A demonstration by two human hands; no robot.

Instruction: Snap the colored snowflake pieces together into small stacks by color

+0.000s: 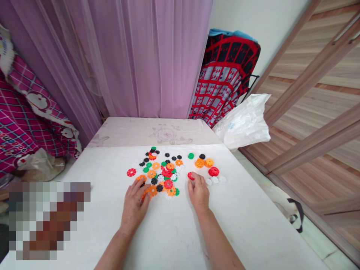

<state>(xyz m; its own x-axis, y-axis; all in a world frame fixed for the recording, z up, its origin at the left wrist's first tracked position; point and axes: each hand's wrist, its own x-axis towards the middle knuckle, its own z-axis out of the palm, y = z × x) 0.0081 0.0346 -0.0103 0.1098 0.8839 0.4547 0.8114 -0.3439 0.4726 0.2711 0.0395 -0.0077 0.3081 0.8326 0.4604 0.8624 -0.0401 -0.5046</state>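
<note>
Curtain [135, 56], purple, upper left to upper centre. Table [174, 232], white-covered, bottom to mid-frame. White plastic bag [244, 122] at its edge, right of centre. Mixed pile of notched discs [166, 173] mid-frame; smaller same-colour groups [209, 162] just right of centre. Left hand [134, 202], lower centre: fingers spread, at orange discs [152, 191], pile's lower left. Right hand [200, 195]: thumb and fingertips near together at red disc [190, 176]; can't tell if clamped.

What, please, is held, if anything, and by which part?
The right hand seems to hold a red disc by its edge; any hold by the left hand is unclear.
</note>
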